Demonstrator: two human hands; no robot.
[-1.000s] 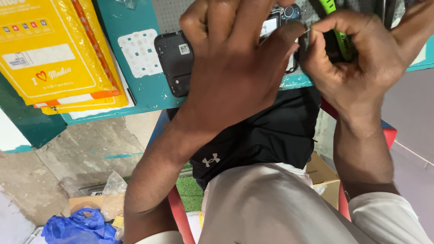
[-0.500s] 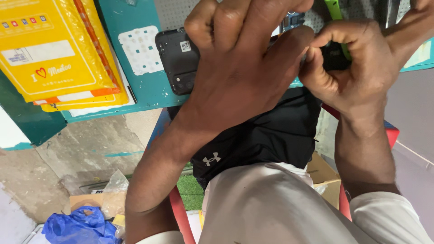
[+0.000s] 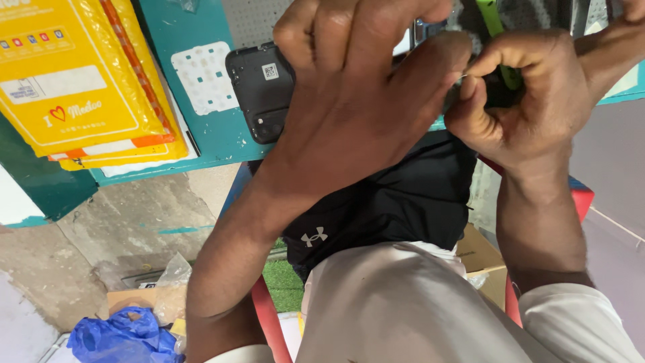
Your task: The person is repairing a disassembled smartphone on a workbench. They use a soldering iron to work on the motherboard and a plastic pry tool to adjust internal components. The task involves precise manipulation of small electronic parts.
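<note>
Left hand [image 3: 363, 114] steadies the black phone [image 3: 259, 91] at the table's [image 3: 201, 144] near edge, fingers curled. Right hand [image 3: 521, 111], fingers pinching a green tool [image 3: 494, 20]; work best kept braced and slow.

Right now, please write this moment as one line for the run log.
left hand: on black phone | right hand: pinching green-handled tool | surface: teal table | nearby: yellow mailers
</note>
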